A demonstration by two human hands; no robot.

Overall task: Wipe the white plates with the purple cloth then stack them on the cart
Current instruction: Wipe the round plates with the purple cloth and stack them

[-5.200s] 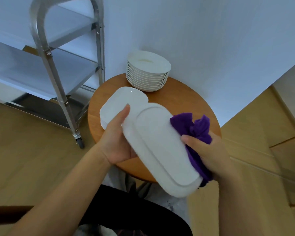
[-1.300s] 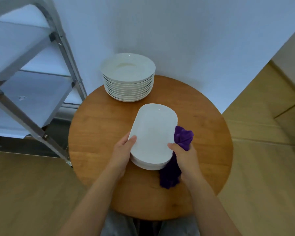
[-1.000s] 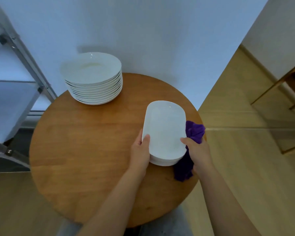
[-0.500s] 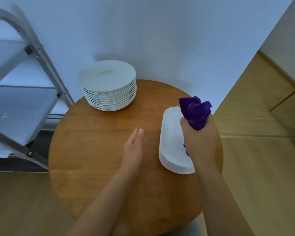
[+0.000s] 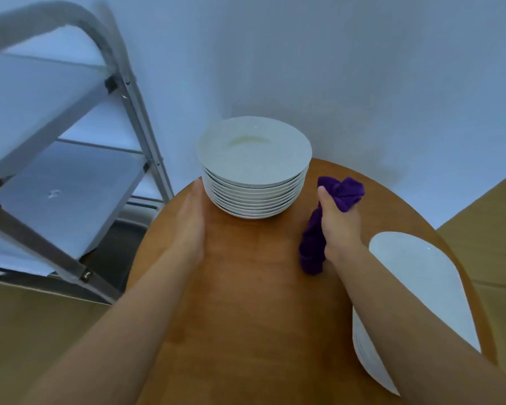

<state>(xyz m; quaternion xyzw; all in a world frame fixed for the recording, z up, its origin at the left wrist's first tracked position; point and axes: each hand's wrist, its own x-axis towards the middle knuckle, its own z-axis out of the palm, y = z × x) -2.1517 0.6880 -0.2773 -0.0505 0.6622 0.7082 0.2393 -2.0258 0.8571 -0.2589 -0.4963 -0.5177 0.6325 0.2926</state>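
A stack of several round white plates (image 5: 254, 168) stands at the far side of the round wooden table (image 5: 246, 287). My left hand (image 5: 189, 223) reaches with straight fingers along the stack's left side, its fingertips close to the lowest plates. My right hand (image 5: 338, 226) grips the purple cloth (image 5: 314, 244) just right of the stack, the cloth hanging down onto the table. Oval white plates (image 5: 415, 287) lie stacked at the table's right edge, partly hidden under my right forearm.
The metal cart (image 5: 56, 159) with white shelves stands left of the table, its slanted legs close to the table edge. A white wall runs behind. Wooden floor shows to the right and lower left.
Both hands have left the oval plates, which were set down at the right, and moved forward to the round stack. The right hand carried the cloth along.
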